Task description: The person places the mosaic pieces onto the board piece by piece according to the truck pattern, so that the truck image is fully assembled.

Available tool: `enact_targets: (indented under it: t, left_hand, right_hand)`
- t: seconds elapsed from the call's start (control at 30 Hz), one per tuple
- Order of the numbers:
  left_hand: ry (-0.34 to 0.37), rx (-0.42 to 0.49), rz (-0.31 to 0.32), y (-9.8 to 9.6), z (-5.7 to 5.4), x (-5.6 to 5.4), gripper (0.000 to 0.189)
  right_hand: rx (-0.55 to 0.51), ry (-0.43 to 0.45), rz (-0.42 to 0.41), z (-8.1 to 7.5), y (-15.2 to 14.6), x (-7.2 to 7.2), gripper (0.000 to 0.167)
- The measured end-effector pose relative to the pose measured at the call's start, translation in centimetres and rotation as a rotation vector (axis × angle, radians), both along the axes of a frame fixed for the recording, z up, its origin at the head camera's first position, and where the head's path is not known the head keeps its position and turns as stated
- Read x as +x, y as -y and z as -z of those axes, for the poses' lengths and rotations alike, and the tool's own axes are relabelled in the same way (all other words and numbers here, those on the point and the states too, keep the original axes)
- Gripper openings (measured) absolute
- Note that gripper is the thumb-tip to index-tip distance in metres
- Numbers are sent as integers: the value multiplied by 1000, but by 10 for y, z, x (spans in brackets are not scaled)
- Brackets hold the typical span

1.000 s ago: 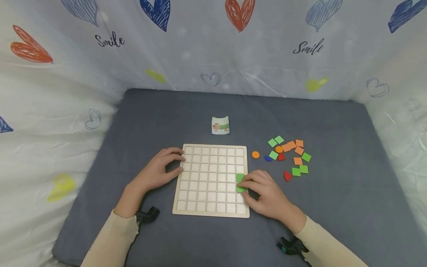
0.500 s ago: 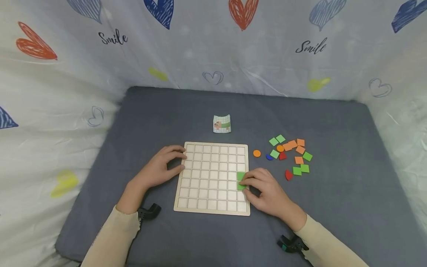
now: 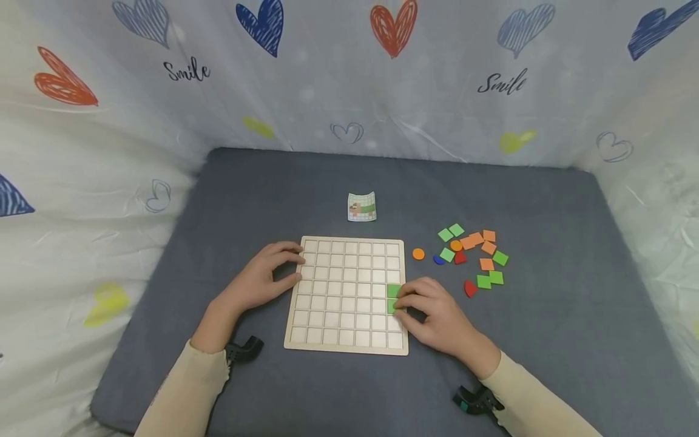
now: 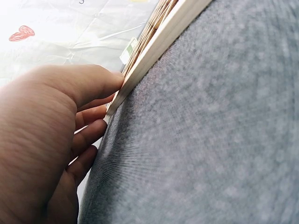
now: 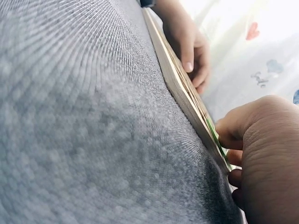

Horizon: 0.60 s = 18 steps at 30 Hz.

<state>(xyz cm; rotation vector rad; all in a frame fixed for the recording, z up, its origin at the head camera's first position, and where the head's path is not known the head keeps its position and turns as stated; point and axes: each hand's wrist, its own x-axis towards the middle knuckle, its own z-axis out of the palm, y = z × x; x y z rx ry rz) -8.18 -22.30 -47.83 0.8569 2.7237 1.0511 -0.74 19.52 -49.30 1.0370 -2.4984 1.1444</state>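
A pale wooden grid board (image 3: 343, 294) lies flat on the dark grey cloth. My left hand (image 3: 261, 276) rests at its left edge, thumb and fingers spread apart and touching the rim. At the right edge, my right hand (image 3: 431, 312) has thumb and fingertips curled at a lower green square tile (image 3: 391, 306), which it partly covers. Directly above, an upper green square tile (image 3: 394, 291) fills another cell of the last column. In the right wrist view, the thumb touches the green tile (image 5: 215, 133), while other fingers are partly hidden behind the board's edge.
Right of the board lie loose green tiles (image 3: 483, 281), orange squares (image 3: 486, 264), orange discs (image 3: 418, 254), red pieces (image 3: 470, 288) and a blue piece (image 3: 438, 260). A small picture card (image 3: 362, 207) lies beyond the board. A printed curtain (image 3: 349, 91) hangs behind.
My right fingertips have shifted slightly right, so more of the lower green tile shows. My left hand stays at the board's edge. The head view has moved slightly.
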Motion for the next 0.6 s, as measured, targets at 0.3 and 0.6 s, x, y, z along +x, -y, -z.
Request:
enact_targets:
  t: [0.3, 0.6]
  left_hand:
    - [0, -12, 8, 2, -3, -4, 33]
    - [-2, 6, 12, 0, 2, -2, 33]
  right_hand:
    - [-34, -87, 26, 3, -11, -1, 26]
    - [1, -218, 171, -1, -63, -16, 19]
